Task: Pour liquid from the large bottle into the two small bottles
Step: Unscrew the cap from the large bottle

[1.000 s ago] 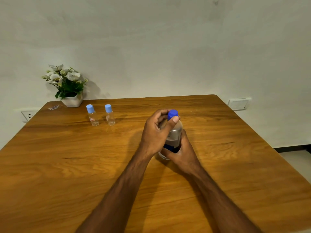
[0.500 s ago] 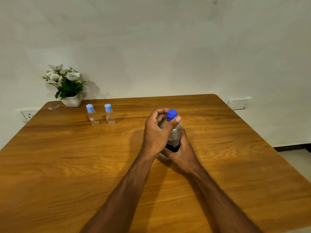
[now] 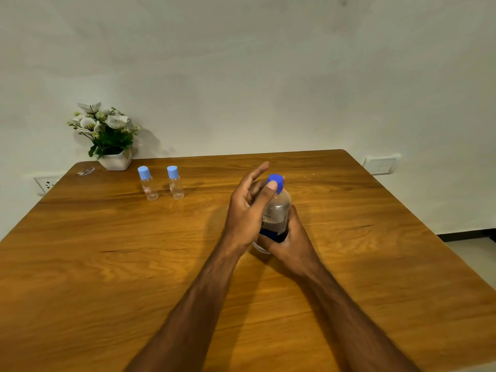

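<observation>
Wood-grain brown, the surface point(image 3: 107, 264) fills the lower part of the head view and ends at a plain pale wall. Taking the large bottle point(image 3: 277, 210) as the landmark, everything else sits around it. It stands upright near the middle of the surface, clear-walled with a dark blue label band low on its body and a blue cap point(image 3: 276, 181) on its neck.

Wrapped around its lower body from the near right side is the right hand point(image 3: 288, 241), its grip closed on the label band. Coming in from the near left is the left hand point(image 3: 248, 210): its thumb lies against the front of the cap, while the fingers are spread loosely, the index pointing out past the cap toward the wall. Whether any of those fingers touches the far side of the cap cannot be told.

Far to the left of the large bottle and further back stand the 2 small bottles, well apart from it. Both are clear, upright and topped with light blue caps. Left small bottle point(image 3: 147, 183) carries a small red-edged label; right small bottle point(image 3: 175, 183) stands just beside it without touching.

Further left again, at the back corner, sits a white pot of white flowers point(image 3: 107, 135), with a small wrapper-like scrap point(image 3: 86, 171) near the edge beside it.
</observation>
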